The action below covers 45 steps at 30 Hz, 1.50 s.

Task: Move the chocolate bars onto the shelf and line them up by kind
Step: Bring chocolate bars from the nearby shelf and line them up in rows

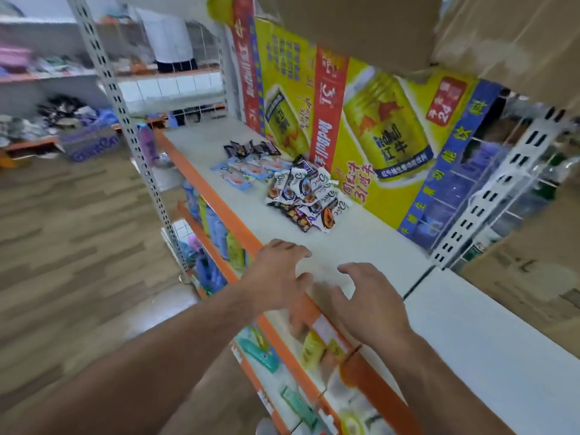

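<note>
My left grip (276, 277) and right grip (370, 306) are both over the near front edge of the shelf (370, 240), side by side and a little apart. The fingers of each are spread and loosely bent, and neither holds anything. Blur prevents me from telling whether the fingertips touch the shelf surface. All chocolate bars lie on this same shelf board, well ahead of both grips, in three groups. Nearest is a loose, overlapping pile of white-wrapped bars (303, 196), with a few brown-wrapped ones mixed in along its lower edge. Just beyond it is a row of light-blue bars (248, 171) laid flat and side by side. Behind that row, a short row of dark-wrapped bars (251, 149) sits closest to the back. A yellow, red and blue drinks carton (376, 127) stands along the rear of the shelf, just beside the white pile. A plain cardboard box (361, 23) hangs into view overhead; its contents are not visible. The orange front rail (201, 183) borders the board. The tier below holds blue bottles (216, 233) and, nearer me, green packets (260, 356). A blue carton (89, 146) sits at far left, its contents too blurred to identify.
</note>
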Each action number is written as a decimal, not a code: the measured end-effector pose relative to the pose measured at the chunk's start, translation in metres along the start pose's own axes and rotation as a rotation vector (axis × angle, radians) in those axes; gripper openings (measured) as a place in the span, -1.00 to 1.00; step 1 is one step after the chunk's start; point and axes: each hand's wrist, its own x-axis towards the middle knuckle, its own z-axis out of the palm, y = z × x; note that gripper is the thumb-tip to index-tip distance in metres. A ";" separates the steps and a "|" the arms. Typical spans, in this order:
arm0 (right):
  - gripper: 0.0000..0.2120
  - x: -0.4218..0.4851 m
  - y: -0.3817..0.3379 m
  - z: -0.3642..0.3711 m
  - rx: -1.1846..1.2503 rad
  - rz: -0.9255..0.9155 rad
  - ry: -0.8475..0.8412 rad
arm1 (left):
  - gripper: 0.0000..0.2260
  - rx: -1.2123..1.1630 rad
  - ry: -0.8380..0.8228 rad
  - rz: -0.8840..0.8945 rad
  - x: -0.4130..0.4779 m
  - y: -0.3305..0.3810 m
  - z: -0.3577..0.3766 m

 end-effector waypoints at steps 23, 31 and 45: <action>-0.74 0.235 -0.095 0.035 -0.027 0.077 0.049 | -0.54 0.018 -0.067 0.128 0.248 -0.155 -0.058; -0.71 0.260 -0.147 0.060 -0.195 0.292 -0.030 | -0.47 0.079 -0.282 0.457 0.324 -0.178 -0.065; -0.64 0.265 -0.187 0.091 -0.246 0.499 0.022 | -0.47 0.083 -0.346 0.739 0.359 -0.172 -0.053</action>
